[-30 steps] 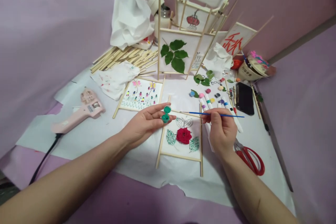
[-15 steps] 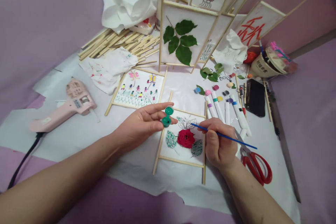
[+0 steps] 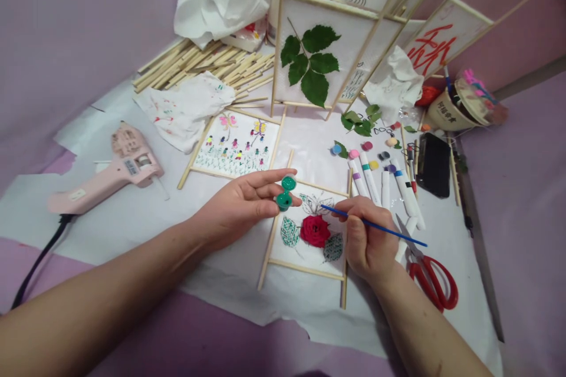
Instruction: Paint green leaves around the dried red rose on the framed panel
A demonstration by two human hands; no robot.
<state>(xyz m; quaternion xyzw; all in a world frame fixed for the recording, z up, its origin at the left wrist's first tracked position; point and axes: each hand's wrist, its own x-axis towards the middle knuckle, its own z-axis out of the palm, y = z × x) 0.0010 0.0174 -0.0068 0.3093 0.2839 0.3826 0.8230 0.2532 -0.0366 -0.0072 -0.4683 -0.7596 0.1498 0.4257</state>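
Observation:
My left hand (image 3: 241, 209) holds a small green paint pot (image 3: 285, 193) with its lid flipped open, pinched between thumb and fingers above the left edge of a framed panel. My right hand (image 3: 367, 238) grips a thin blue paintbrush (image 3: 375, 227), its tip pointing left over the panel. The wooden-framed paper panel (image 3: 309, 230) lies flat and shows a red rose with green and outlined leaves.
A pink glue gun (image 3: 106, 174) lies at the left with its black cord. Red scissors (image 3: 431, 280), paint tubes (image 3: 389, 182) and a black phone (image 3: 434, 164) lie at the right. Another painted panel (image 3: 234, 147), wooden sticks (image 3: 207, 68), standing lantern frames (image 3: 327, 59) and a cup (image 3: 451, 112) fill the back.
My right hand turned the brush from level above the panel to pointing down-left at the leaf drawing. The view shifted closer and downward. My left hand kept the pot almost still.

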